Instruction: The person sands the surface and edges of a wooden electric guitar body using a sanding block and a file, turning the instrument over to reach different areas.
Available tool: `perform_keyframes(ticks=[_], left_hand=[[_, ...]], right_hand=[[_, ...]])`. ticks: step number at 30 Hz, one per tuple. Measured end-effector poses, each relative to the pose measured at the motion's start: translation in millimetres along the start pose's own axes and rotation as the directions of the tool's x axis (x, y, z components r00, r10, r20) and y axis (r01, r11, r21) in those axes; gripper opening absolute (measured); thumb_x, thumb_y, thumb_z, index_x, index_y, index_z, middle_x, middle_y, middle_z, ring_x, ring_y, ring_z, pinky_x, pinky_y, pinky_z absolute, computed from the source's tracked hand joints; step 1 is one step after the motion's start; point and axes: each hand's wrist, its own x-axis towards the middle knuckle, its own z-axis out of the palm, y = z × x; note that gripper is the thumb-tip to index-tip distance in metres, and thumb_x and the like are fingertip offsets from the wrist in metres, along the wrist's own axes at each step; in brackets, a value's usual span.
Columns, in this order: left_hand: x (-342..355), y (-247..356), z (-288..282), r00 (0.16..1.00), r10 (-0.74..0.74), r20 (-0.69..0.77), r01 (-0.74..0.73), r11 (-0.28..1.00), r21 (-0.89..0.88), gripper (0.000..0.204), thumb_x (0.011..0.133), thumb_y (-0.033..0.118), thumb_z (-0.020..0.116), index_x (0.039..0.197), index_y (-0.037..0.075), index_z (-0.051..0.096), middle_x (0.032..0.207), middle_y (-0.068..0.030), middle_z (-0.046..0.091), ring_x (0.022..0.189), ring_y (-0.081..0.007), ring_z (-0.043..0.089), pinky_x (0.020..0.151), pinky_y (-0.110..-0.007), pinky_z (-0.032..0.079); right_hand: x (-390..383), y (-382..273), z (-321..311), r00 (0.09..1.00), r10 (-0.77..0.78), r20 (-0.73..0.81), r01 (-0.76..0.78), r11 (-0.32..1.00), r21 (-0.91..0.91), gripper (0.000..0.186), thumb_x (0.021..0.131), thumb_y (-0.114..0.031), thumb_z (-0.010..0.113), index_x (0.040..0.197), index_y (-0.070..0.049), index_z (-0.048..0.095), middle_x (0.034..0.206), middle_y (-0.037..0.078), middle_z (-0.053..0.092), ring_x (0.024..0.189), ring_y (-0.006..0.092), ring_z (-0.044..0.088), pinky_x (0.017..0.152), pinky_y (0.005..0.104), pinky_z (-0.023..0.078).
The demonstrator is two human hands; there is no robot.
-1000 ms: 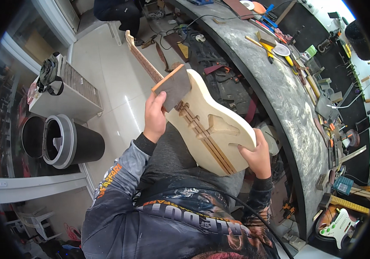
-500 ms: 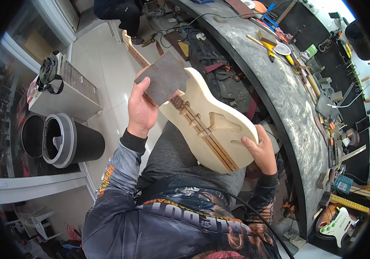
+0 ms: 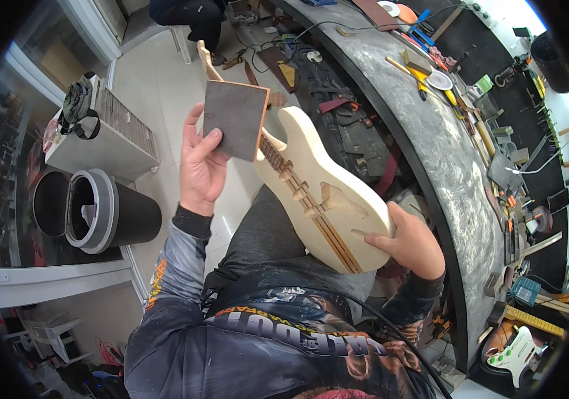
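A: Where is the guitar (image 3: pixel 357 206)?

B: Across the person's lap (image 3: pixel 258 236), its pale body near and to the right, its neck (image 3: pixel 211 66) running to the far left. The workbench (image 3: pixel 424 143) stands to the right

A: And how would you manage this hold well?

B: I'd let the lap bear the weight, so the right hand (image 3: pixel 412 241) only has to steady the body. A light thumb seems wise on that bare wood; a hard grip could dent or smudge it. I'd also mind the edges of the block (image 3: pixel 236 118), since a corner could nick the neck

A: Is the block touching the neck?

B: I can't tell; it hides part of the neck from here

A: What about the hands themselves?

B: The left hand (image 3: pixel 203 174) pinches the block by its near left part, thumb flat on the dark face, a finger showing past the left edge, the others hidden behind. Its forearm (image 3: pixel 179 256) reaches up and away, wrist fairly straight. The right hand clasps the guitar's near right edge, thumb on top, fingers out of sight beyond the rim, with the wrist bent inward
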Motion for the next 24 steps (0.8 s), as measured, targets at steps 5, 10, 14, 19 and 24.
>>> perform_keyframes(ticks=[5, 10, 14, 19, 24], left_hand=[[5.7, 5.2, -36.2, 0.968, -0.241, 0.068, 0.222, 0.95, 0.219, 0.06, 0.106, 0.001, 0.073, 0.163, 0.004, 0.055, 0.147, -0.0123, 0.073, 0.128, -0.0222, 0.075, 0.113, -0.04, 0.061], [26.8, -8.3, -16.2, 0.99, 0.062, 0.125, -0.081, 0.985, 0.154, 0.031, 0.107, 0.0, 0.073, 0.136, 0.006, 0.064, 0.135, -0.0102, 0.079, 0.129, -0.0183, 0.071, 0.113, -0.038, 0.057], [45.0, -30.1, 0.5, 0.815, 0.219, 0.536, -0.54, 0.621, 0.567, 0.022, 0.111, -0.007, 0.061, 0.124, 0.011, 0.06, 0.147, -0.0129, 0.078, 0.15, -0.0298, 0.063, 0.125, -0.043, 0.048], [56.3, -41.6, -3.1, 0.59, -0.068, 0.804, -0.796, -0.216, 0.566, 0.029, 0.094, -0.001, 0.071, 0.117, 0.016, 0.066, 0.144, 0.0008, 0.077, 0.152, -0.0212, 0.062, 0.136, -0.064, 0.025], [38.1, -49.1, 45.2, 0.639, -0.149, 0.755, -0.76, -0.276, 0.589, 0.043, 0.096, 0.01, 0.078, 0.138, 0.021, 0.077, 0.149, 0.003, 0.072, 0.156, -0.0233, 0.058, 0.141, -0.064, 0.015]], right_hand=[[31.2, -11.8, 30.2, 0.9, 0.025, -0.436, 0.039, 0.99, 0.137, 0.048, 0.103, -0.045, 0.083, 0.117, -0.001, 0.067, 0.104, 0.028, 0.076, 0.1, 0.0512, 0.074, 0.084, 0.0544, 0.058], [45.9, -27.1, 55.8, 0.776, -0.008, -0.631, 0.036, 0.999, 0.031, 0.049, 0.103, -0.046, 0.085, 0.104, -0.001, 0.066, 0.091, 0.023, 0.072, 0.085, 0.047, 0.073, 0.073, 0.0529, 0.056], [32.9, -30.2, 58.5, 0.776, -0.023, -0.63, 0.059, 0.998, 0.035, 0.049, 0.102, -0.045, 0.087, 0.1, -0.001, 0.066, 0.088, 0.021, 0.071, 0.079, 0.0443, 0.073, 0.071, 0.0508, 0.056], [20.0, -31.4, 61.8, 0.777, -0.021, -0.629, 0.078, 0.995, 0.063, 0.047, 0.101, -0.042, 0.088, 0.1, -0.001, 0.066, 0.087, 0.021, 0.071, 0.078, 0.0434, 0.072, 0.07, 0.0499, 0.056], [16.9, -24.4, 65.9, 0.764, 0.014, -0.645, 0.073, 0.992, 0.108, 0.045, 0.102, -0.04, 0.088, 0.1, -0.001, 0.066, 0.086, 0.021, 0.071, 0.074, 0.0428, 0.07, 0.069, 0.0482, 0.055]])
